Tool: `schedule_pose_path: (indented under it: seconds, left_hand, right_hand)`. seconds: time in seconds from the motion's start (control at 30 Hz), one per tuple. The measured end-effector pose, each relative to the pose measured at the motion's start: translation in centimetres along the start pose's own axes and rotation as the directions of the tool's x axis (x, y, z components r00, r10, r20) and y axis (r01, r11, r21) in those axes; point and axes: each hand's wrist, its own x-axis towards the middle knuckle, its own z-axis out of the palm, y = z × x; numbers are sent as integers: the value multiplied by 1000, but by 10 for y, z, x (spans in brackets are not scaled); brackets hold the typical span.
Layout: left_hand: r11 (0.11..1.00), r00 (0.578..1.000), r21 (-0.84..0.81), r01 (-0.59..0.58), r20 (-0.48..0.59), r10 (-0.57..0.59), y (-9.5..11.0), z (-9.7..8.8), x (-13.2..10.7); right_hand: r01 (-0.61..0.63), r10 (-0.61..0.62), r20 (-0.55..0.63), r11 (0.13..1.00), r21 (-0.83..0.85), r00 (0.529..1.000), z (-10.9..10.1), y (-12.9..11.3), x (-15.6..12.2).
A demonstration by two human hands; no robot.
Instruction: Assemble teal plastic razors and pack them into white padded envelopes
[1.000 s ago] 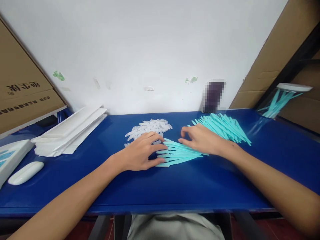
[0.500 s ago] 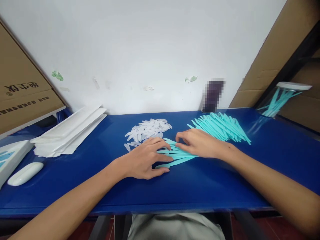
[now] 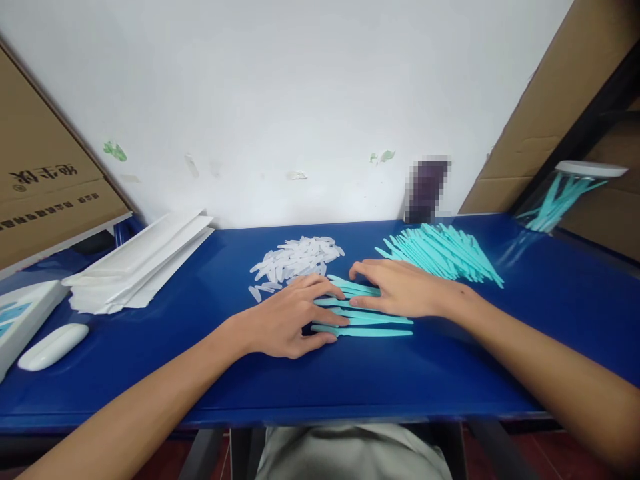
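Note:
Several slim turquoise sticks, shaped like eyebrow razors [image 3: 380,331], lie side by side on the blue table, roughly parallel. My left hand [image 3: 290,317] rests at their left ends, fingers spread and touching them. Over their middle and far right portions is my right hand [image 3: 400,287], its thumb and index finger apart; its other fingers are partly hidden. Behind my left hand lies a heap of small translucent white caps [image 3: 300,257]. A larger pile of the same turquoise sticks [image 3: 445,253] sits just beyond my right hand.
White paper sleeves [image 3: 140,263] are stacked at the left, near a white mouse-shaped object [image 3: 54,347] and a white box [image 3: 30,313]. A lidded clear jar [image 3: 565,193] holds more turquoise sticks at the right. Cardboard [image 3: 45,160] and a white wall [image 3: 300,100] border the blue table [image 3: 250,393].
The nearer sticks between my hands have swung from a converging fan to a more parallel row, their right ends now nearer me. Both hands have barely moved.

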Motion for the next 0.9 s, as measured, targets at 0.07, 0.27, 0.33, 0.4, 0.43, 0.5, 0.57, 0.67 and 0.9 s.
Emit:
schedule_pose_path:
  seconds: [0.07,0.27,0.33,0.4,0.43,0.5,0.57,0.67,0.9]
  left_hand:
    - [1000,1000,-3,-1,6,1,0,-1,0]
    - [999,999,28,46,-31,-45,-1,2,-1]
    - [998,998,40,56,-41,-55,-2,2,-2]
    - [996,997,59,65,-52,-62,-4,3,-3]
    - [995,996,73,73,-59,-68,-5,3,-3]
    - [990,994,102,93,-69,-86,-6,2,-4]
    - [986,992,123,114,-67,-107,-7,1,-4]
    - [980,990,142,141,-43,-136,-8,1,-4]
    - [976,988,152,156,-12,-156,-9,2,-5]
  right_hand:
    - [-8,8,8,1000,12,1000,-1,-1,0]
    - [-15,14,28,999,47,1000,-1,0,-2]
    - [-12,10,32,998,58,999,0,1,-2]
    - [-13,11,23,998,65,1000,0,1,-2]
    - [-15,14,16,998,64,1000,1,2,-2]
    - [-21,20,6,998,51,1000,1,2,-1]
    - [-29,28,9,999,36,1000,1,2,-1]
    - [-36,35,8,999,25,999,2,3,0]
    - [-39,39,7,999,28,999,5,5,0]
